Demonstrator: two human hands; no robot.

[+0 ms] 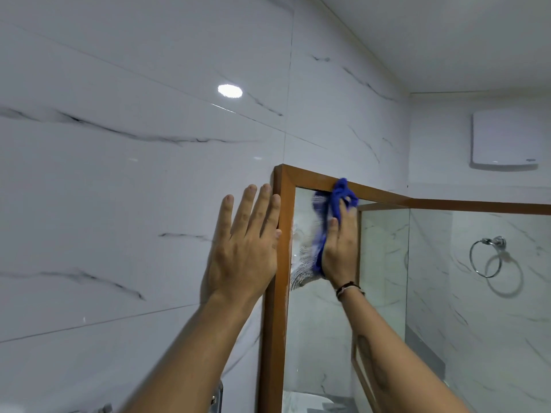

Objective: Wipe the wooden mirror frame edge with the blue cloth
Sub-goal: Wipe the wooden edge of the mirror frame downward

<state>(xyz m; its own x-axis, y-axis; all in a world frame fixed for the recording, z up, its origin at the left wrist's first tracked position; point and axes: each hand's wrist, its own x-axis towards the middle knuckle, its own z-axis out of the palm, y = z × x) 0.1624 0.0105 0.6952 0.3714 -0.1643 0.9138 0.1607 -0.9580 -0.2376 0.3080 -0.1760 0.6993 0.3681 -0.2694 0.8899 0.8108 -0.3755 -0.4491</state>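
Observation:
The wooden mirror frame (275,293) hangs on a white marble-tiled wall, its upper left corner at mid-picture. A blue cloth (337,201) is pressed against the glass just under the frame's top edge, its tip overlapping the wood. My right hand (340,248) holds the cloth flat against the mirror, fingers partly hidden by it. My left hand (247,239) lies flat on the wall tile, fingers spread, fingertips touching the frame's left edge. Soapy smears show on the glass (301,272) below the cloth.
A chrome towel ring (489,254) hangs on the right wall. A white box (504,141) is mounted high on that wall. The ceiling is close above. A chrome fitting (217,397) shows at the bottom beside my left forearm.

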